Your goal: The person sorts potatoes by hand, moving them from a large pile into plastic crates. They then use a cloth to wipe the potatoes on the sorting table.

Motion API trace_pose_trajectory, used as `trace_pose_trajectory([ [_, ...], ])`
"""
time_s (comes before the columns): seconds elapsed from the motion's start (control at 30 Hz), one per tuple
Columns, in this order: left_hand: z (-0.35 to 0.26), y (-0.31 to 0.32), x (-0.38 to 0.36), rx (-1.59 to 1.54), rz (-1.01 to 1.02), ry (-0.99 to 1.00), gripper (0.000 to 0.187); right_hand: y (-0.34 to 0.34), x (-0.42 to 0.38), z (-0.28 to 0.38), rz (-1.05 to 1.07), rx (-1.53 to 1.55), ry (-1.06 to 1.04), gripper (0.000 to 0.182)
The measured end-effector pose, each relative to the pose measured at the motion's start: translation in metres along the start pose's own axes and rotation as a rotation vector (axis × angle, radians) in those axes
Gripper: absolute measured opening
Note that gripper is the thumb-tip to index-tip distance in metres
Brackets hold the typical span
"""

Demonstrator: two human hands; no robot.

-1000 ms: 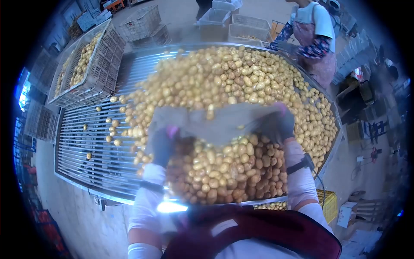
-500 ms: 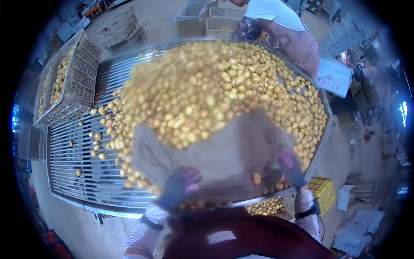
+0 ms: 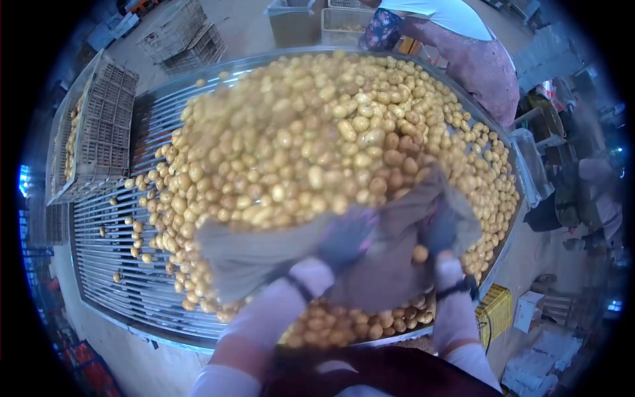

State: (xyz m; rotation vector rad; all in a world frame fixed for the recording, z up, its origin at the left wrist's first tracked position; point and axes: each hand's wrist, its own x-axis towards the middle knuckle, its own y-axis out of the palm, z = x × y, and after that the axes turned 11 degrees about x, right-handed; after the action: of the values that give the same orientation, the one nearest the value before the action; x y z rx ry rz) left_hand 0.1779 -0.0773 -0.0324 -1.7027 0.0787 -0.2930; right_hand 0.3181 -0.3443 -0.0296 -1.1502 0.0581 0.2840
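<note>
A grey-brown cloth (image 3: 380, 281) lies crumpled over the near part of a large heap of small, round, yellow-brown produce that looks like potatoes (image 3: 284, 139). My left hand (image 3: 347, 238), in a dark glove with pinkish fingertips, is at the cloth's middle, its fingers blurred but apparently closed on the fabric. To its right, my gloved right hand (image 3: 439, 228) grips a raised, bunched part of the cloth, with some fingers hidden in the folds. One loose potato (image 3: 420, 253) sits on the cloth beside my right wrist.
The heap lies on a slatted metal sorting table (image 3: 152, 291) with a raised rim. A plastic crate (image 3: 109, 122) of produce stands on its left end. A co-worker (image 3: 463, 56) bends at the far side. A yellow crate (image 3: 495, 311) is below the right edge.
Both hands have moved forward over the heap, the left also to the right, nearer the right hand. The cloth is more bunched at the right and uncovers potatoes along the near rim.
</note>
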Motion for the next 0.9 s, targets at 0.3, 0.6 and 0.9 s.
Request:
trace_pose_trajectory([
  [0.3, -0.021, -0.008, -0.006, -0.699, -0.024, -0.038, 0.058, 0.049, 0.0, -0.029, 0.005, -0.434, -0.107, 0.073],
  [0.6, 0.017, -0.109, -0.184, -0.322, 0.145, -0.408, 0.089, 0.065, -0.163, 0.178, 0.294, 0.333, -0.644, 0.046],
  [0.9, 0.033, -0.102, -0.176, -0.07, 0.219, -0.435, 0.068, -0.006, -0.076, 0.229, 0.483, 0.267, -0.925, 0.036],
])
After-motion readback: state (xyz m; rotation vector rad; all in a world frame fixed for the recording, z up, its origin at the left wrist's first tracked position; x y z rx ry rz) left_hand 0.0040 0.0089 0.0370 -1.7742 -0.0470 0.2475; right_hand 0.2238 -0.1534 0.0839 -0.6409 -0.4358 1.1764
